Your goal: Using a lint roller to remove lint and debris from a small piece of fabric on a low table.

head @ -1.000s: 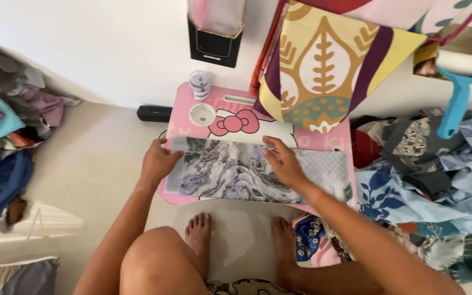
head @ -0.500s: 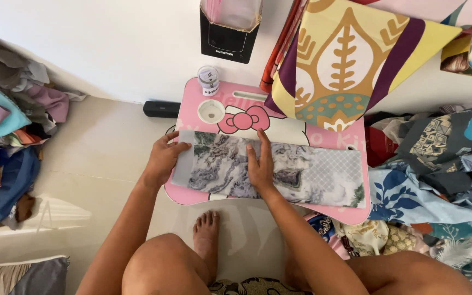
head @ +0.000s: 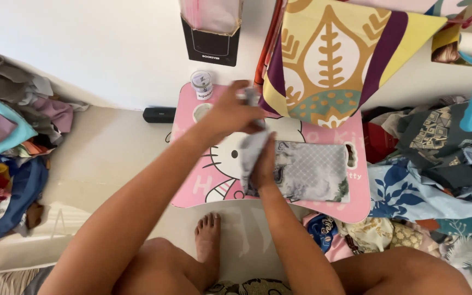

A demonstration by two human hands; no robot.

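View from a head-worn camera, looking down at a seated person's bare arms and legs, w/ a small pink lap table with a cartoon cat face printed on its top (head: 192, 180) on the pale floor in front.

Change vs. half a sec ago: the grey-and-white marbled fabric strip (head: 307, 169) then lay flat and stretched nearly the full width of the table, both hands flat on it. Now its left end is lifted and carried over to the right, so the cat face is uncovered and the cloth takes up only the table's right half. Judged from this, a fold in half is under way, not yet laid flat.

Left hand (head: 230, 112): raised above the table, fingers closed in a pinch on the lifted cloth end; motion-blurred, so exact finger positions can't be told.
Right hand (head: 263, 166): fingers together, pressing down at the fold line, approx. table centre.

Cloth's long axis runs left–right, parallel to the table's near edge; free end points right, toward the oval handle slot.

Around: small clear lidded jar (head: 201, 84) at the table's far left corner; big yellow-and-purple leaf-print cloth (head: 334, 60) hanging behind; heaps of mixed fabrics (head: 438, 164) right and left.
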